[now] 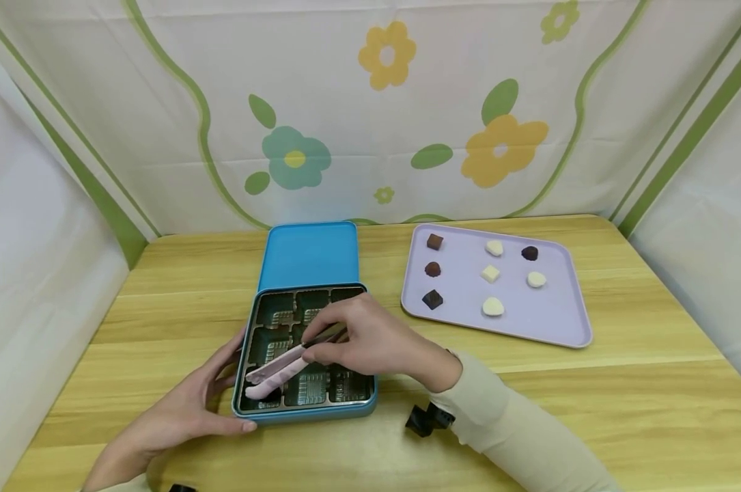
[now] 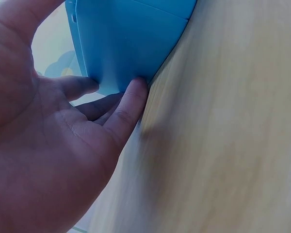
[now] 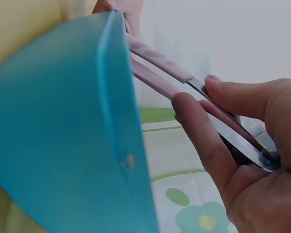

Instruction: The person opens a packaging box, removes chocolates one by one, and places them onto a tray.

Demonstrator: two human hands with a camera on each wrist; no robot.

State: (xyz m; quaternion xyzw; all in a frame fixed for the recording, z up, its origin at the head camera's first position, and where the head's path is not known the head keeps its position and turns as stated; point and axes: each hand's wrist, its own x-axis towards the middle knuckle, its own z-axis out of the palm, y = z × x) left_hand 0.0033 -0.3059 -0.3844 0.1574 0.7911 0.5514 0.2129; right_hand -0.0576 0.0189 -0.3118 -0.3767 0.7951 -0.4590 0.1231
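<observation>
My right hand (image 1: pixel 370 335) holds a pair of tongs (image 1: pixel 287 367) with pale pink tips and metal arms, thumb on one arm and fingers on the other. The pink tips reach down into the front left compartment of a blue tin (image 1: pixel 309 412). Something dark shows under the tips; I cannot tell whether they touch it. A divided tray (image 1: pixel 291 328) lines the tin. My left hand (image 1: pixel 188 410) holds the tin's front left corner, thumb at the front and fingers along the left side. In the left wrist view, fingertips (image 2: pixel 136 87) touch the blue wall.
The blue lid (image 1: pixel 311 256) lies behind the tin. To the right, a lilac tray (image 1: pixel 530 321) carries several spaced chocolates, such as a brown square (image 1: pixel 434 241), a dark diamond (image 1: pixel 433 299) and a white piece (image 1: pixel 493 307). A flowered cloth (image 1: pixel 352 102) hangs behind the wooden table (image 1: pixel 186 301).
</observation>
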